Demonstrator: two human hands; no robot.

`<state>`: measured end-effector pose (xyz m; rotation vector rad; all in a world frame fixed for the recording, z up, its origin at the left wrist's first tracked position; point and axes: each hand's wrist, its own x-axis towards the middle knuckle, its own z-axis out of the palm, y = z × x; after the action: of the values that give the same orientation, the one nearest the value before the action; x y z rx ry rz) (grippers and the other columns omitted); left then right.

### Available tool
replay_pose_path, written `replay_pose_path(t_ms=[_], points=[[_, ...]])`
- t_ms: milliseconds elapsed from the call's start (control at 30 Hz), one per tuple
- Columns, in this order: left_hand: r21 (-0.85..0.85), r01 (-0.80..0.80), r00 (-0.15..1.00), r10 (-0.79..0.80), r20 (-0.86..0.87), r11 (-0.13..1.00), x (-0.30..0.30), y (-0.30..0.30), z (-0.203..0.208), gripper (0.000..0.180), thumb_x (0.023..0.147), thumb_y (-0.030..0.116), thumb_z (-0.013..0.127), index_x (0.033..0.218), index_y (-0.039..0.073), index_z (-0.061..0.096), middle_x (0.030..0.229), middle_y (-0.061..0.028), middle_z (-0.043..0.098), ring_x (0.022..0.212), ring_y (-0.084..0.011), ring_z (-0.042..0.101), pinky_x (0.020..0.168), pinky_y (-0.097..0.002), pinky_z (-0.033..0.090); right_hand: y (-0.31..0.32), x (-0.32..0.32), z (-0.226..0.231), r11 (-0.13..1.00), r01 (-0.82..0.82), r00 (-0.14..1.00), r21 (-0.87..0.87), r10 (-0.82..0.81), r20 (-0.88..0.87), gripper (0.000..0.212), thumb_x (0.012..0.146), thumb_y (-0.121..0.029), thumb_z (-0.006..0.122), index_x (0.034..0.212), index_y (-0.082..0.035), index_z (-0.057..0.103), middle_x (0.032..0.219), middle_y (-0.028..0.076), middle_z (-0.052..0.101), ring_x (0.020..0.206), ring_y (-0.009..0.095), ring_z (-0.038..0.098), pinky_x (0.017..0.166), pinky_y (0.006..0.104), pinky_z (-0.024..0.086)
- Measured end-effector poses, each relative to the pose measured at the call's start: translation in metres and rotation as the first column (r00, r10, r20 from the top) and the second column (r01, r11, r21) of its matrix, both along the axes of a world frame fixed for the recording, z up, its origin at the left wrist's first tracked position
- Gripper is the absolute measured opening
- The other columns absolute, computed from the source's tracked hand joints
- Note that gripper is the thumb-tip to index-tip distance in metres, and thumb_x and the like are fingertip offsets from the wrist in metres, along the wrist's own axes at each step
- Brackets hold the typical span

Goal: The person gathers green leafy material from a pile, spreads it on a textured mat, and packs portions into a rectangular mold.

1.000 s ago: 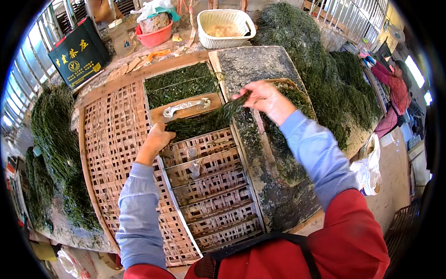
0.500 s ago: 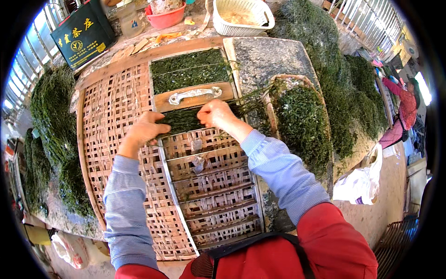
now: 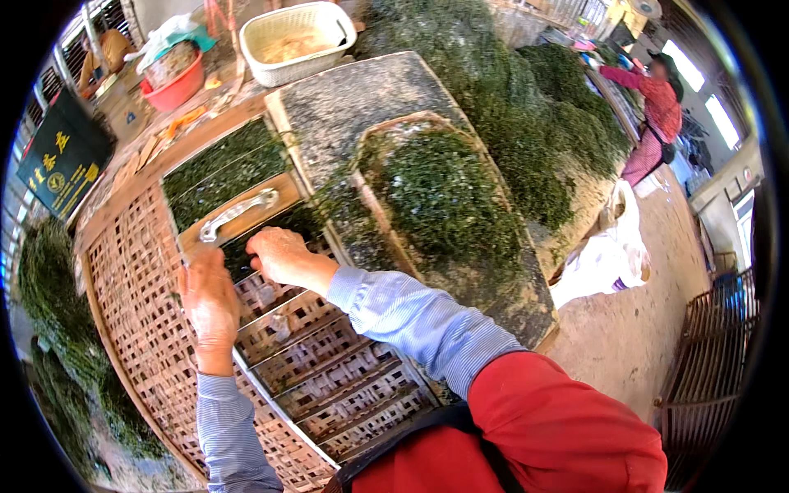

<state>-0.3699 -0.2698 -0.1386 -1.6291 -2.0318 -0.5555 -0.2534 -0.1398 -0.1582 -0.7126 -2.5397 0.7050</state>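
A slatted frame (image 3: pixel 329 370) with a wooden crossbar and a metal handle (image 3: pixel 238 215) lies on a woven bamboo mat (image 3: pixel 123 279). Dark green seaweed (image 3: pixel 222 168) fills the frame's far cells. My left hand (image 3: pixel 209 304) lies flat on the frame's left edge, fingers pointing at the crossbar. Just below the handle, my right hand (image 3: pixel 279 256) has its fingers curled down into a clump of seaweed. To the right, a wooden tray (image 3: pixel 386 246) heaped with seaweed (image 3: pixel 444 197) sits on a stone slab (image 3: pixel 362 99).
At the back stand a white basket (image 3: pixel 296 29), a red bowl (image 3: pixel 177 82) and a dark green sign (image 3: pixel 53 160). Seaweed piles (image 3: pixel 534 107) lie right of the slab. A person in red (image 3: pixel 649 107) stands far right, near a white bag (image 3: pixel 608 255) and a metal fence (image 3: pixel 707 353).
My right hand came back from the seaweed tray to the frame, just below the handle. My left hand stayed on the frame's left edge. The view has tilted right.
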Motion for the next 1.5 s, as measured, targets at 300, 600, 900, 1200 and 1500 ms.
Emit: replay_pose_path(t_ms=[300,600,900,1200,1500], points=[[-0.091,-0.155,0.983,0.144,-0.117,0.984,0.013,-0.010,-0.028,0.033,0.093,0.024,0.042,0.114,0.002,0.057,0.122,-0.0112,0.053,0.121,-0.0270,0.043,0.106,-0.0472,0.021,0.079,0.202,0.087,0.790,0.302,0.826,0.534,-0.496,0.267,0.034,0.080,-0.026,0.064,0.111,-0.013,0.058,0.099,0.011,0.054,0.071,0.018,0.059,0.054,0.0296,0.052],[-0.096,-0.056,0.992,0.045,-0.118,0.994,0.013,-0.012,-0.030,0.035,0.086,0.021,0.049,0.116,0.005,0.056,0.124,-0.0093,0.052,0.121,-0.0262,0.043,0.107,-0.0454,0.024,0.077,0.164,0.120,0.930,0.234,0.859,-0.283,-0.334,-0.388,0.018,0.081,0.000,0.060,0.097,-0.006,0.066,0.083,0.009,0.065,0.062,0.011,0.062,0.048,0.0209,0.051],[-0.183,0.000,1.000,0.004,0.023,0.983,0.024,0.001,-0.013,0.036,0.079,0.013,0.053,0.114,0.005,0.057,0.121,-0.0109,0.054,0.119,-0.0257,0.047,0.107,-0.0450,0.026,0.071,0.084,0.068,0.991,-0.127,0.962,0.041,0.113,0.248,0.034,0.080,-0.014,0.066,0.113,-0.006,0.058,0.104,0.013,0.058,0.080,0.019,0.062,0.073,0.0331,0.053],[-0.249,0.248,0.963,-0.210,0.168,0.936,0.084,0.067,-0.024,0.049,0.077,0.003,0.049,0.126,0.006,0.049,0.137,-0.0098,0.043,0.130,-0.0264,0.036,0.108,-0.0451,0.024,0.083,0.116,0.035,0.824,-0.105,0.977,0.557,-0.019,0.213,0.027,0.076,-0.016,0.067,0.102,-0.011,0.060,0.113,0.010,0.052,0.123,0.025,0.040,0.104,0.0554,0.024],[-0.471,0.092,0.979,0.006,0.203,0.878,0.098,0.077,-0.014,0.024,0.081,0.012,0.054,0.104,0.009,0.060,0.109,-0.0095,0.061,0.115,-0.0273,0.053,0.104,-0.0585,0.020,0.067,0.040,0.065,0.948,-0.316,0.947,0.029,0.318,-0.052,0.014,0.077,-0.007,0.063,0.091,-0.005,0.061,0.082,0.006,0.064,0.075,0.020,0.062,0.070,0.0356,0.052]])
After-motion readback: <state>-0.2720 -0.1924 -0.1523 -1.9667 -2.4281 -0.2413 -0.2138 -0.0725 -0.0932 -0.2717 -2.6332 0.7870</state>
